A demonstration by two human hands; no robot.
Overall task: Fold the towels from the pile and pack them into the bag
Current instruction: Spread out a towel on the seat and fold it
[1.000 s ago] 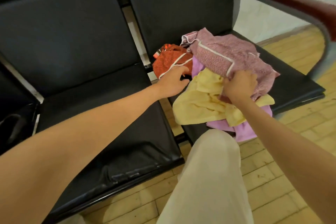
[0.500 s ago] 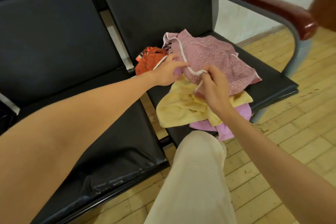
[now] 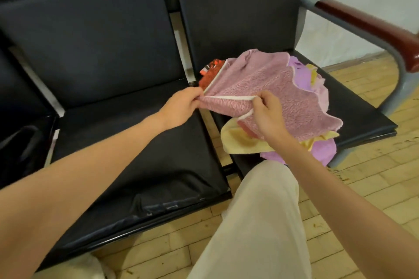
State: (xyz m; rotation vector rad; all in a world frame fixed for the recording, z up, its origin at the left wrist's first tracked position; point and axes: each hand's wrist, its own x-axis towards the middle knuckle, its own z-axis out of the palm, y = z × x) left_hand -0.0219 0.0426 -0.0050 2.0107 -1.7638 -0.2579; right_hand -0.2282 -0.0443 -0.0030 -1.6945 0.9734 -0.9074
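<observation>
A dusty-pink towel (image 3: 267,84) with white trim is lifted off the pile on the right black seat (image 3: 362,111). My left hand (image 3: 181,108) pinches one corner of its trimmed edge. My right hand (image 3: 267,113) pinches the same edge further right, so the trim runs taut between them. Under it lie a yellow towel (image 3: 240,140), a lilac towel (image 3: 322,154) and an orange-red towel (image 3: 208,75) at the back left of the pile. A dark bag (image 3: 20,142) sits at the far left edge, mostly out of view.
The middle black seat (image 3: 140,161) lies below my left forearm. A red-brown armrest (image 3: 374,29) on a grey metal tube borders the right seat. My leg in light trousers (image 3: 256,222) stands in front of the seats on a wooden floor (image 3: 374,188).
Both hands have taken the pink towel's trimmed edge and pulled it up and left off the pile, spreading it between them. The view has shifted slightly.
</observation>
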